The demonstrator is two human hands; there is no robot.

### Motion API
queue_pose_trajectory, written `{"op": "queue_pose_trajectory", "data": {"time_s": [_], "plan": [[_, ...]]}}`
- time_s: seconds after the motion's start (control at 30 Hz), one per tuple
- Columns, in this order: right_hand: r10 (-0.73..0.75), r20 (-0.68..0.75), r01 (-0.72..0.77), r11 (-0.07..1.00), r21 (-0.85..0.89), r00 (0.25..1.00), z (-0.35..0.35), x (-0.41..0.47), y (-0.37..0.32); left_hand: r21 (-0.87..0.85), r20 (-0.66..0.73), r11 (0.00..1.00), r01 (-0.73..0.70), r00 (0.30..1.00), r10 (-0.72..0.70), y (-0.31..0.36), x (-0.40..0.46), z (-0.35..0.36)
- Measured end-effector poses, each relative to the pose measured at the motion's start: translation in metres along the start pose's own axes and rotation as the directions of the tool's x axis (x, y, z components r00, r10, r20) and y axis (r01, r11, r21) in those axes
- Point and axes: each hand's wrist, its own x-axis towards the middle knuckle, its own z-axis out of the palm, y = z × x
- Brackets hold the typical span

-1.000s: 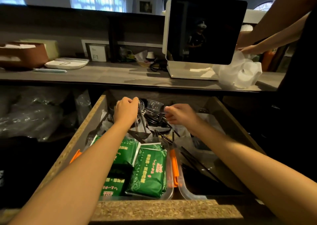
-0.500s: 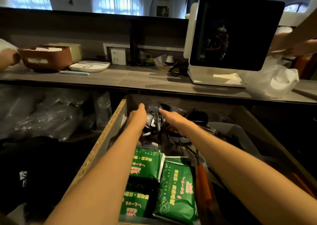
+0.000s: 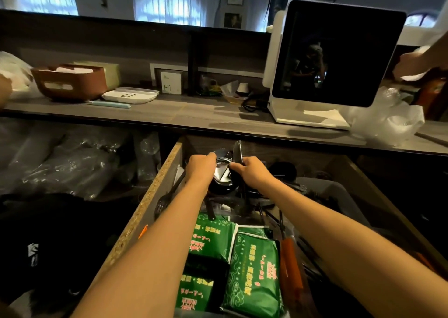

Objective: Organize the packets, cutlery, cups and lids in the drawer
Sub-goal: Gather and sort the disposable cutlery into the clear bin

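Observation:
Both my arms reach to the back of the open wooden drawer (image 3: 155, 191). My left hand (image 3: 200, 166) grips the left side of a stack of dark plastic lids (image 3: 221, 172) with a shiny top. My right hand (image 3: 251, 171) holds the stack's right side and also has a black piece of cutlery (image 3: 238, 151) standing upright in its fingers. Green packets (image 3: 252, 274) lie in a clear tray at the drawer's front. More black cutlery (image 3: 266, 211) lies tangled behind them, and an orange-handled utensil (image 3: 289, 264) rests to the right of the packets.
A grey counter (image 3: 194, 117) runs above the drawer, carrying a white-framed screen (image 3: 337, 55), a brown basket (image 3: 70, 80), a white tray (image 3: 131, 95) and crumpled clear plastic (image 3: 385, 121). Another person's hand (image 3: 412, 65) works at the far right. Bagged plastic cups (image 3: 68, 160) sit on the left shelf.
My hands have reached deeper into the drawer and closed together on the lid stack. The view has tilted up and shifted left, showing more of the counter.

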Motion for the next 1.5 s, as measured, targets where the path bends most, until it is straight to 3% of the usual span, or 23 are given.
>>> {"op": "queue_pose_trajectory", "data": {"time_s": [0.13,0.27,0.43,0.6,0.67,0.73,0.8,0.87,0.97,1.03,1.13,1.17,1.23,1.27,1.33,1.4,1.5], "plan": [[0.042,-0.122,-0.038,0.999,0.037,0.992,-0.014,-0.002,0.001,0.097,0.033,0.972,-0.214,0.977,0.212,0.007,-0.01,0.002],[0.106,-0.187,-0.033,0.934,0.355,0.977,-0.029,-0.01,0.0,0.145,0.04,0.934,-0.327,0.945,0.325,0.014,-0.024,0.004],[0.155,-0.254,0.08,0.688,0.721,0.955,-0.063,-0.029,-0.015,0.009,0.086,0.89,-0.455,0.887,0.453,0.023,-0.047,0.014],[0.149,-0.19,0.149,0.251,0.957,0.971,-0.09,-0.038,-0.027,-0.133,0.486,0.956,-0.26,0.824,0.291,0.029,-0.07,0.036],[0.156,-0.2,0.176,0.158,0.972,0.967,-0.093,-0.039,-0.027,-0.129,0.639,0.966,-0.223,0.726,0.253,0.028,-0.079,0.039],[0.149,-0.238,0.197,0.249,0.948,0.96,-0.093,-0.042,-0.022,-0.122,0.713,0.962,-0.245,0.653,0.257,0.028,-0.085,0.039],[0.105,-0.241,0.174,0.433,0.884,0.965,-0.088,-0.047,-0.014,-0.137,0.721,0.959,-0.247,0.639,0.268,0.026,-0.086,0.04],[0.035,-0.16,0.115,0.546,0.83,0.986,-0.082,-0.051,-0.008,-0.155,0.73,0.967,-0.204,0.636,0.251,0.026,-0.083,0.041],[-0.045,0.002,0.027,0.635,0.772,0.999,-0.083,-0.05,-0.003,-0.176,0.757,0.982,-0.07,0.627,0.181,0.024,-0.081,0.04],[-0.058,0.122,-0.049,0.692,0.72,0.991,-0.084,-0.051,0.002,-0.201,0.735,0.98,-0.018,0.658,0.163,0.022,-0.078,0.039],[0.007,0.218,-0.153,0.736,0.66,0.976,-0.083,-0.049,0.018,-0.227,0.616,0.974,-0.02,0.771,0.16,0.021,-0.069,0.036],[0.059,0.191,-0.162,0.793,0.587,0.98,-0.085,-0.047,0.025,-0.256,0.568,0.967,-0.005,0.808,0.155,0.021,-0.064,0.033],[0.12,0.111,-0.144,0.959,0.245,0.987,-0.092,-0.046,0.039,-0.322,0.475,0.946,0.026,0.869,0.138,0.02,-0.056,0.028],[0.134,0.13,-0.143,0.988,0.063,0.982,-0.094,-0.048,0.044,-0.343,0.436,0.938,0.037,0.891,0.124,0.019,-0.053,0.026],[0.237,0.256,-0.208,0.968,-0.138,0.937,-0.094,-0.055,0.051,-0.355,0.394,0.933,0.049,0.913,0.102,0.015,-0.05,0.026],[0.328,0.323,-0.264,0.938,-0.226,0.888,-0.09,-0.062,0.052,-0.326,0.39,0.945,0.041,0.916,0.095,0.009,-0.05,0.028],[0.37,0.274,-0.282,0.907,-0.312,0.888,-0.088,-0.065,0.049,-0.28,0.387,0.96,0.017,0.917,0.097,0.003,-0.049,0.029]]}}
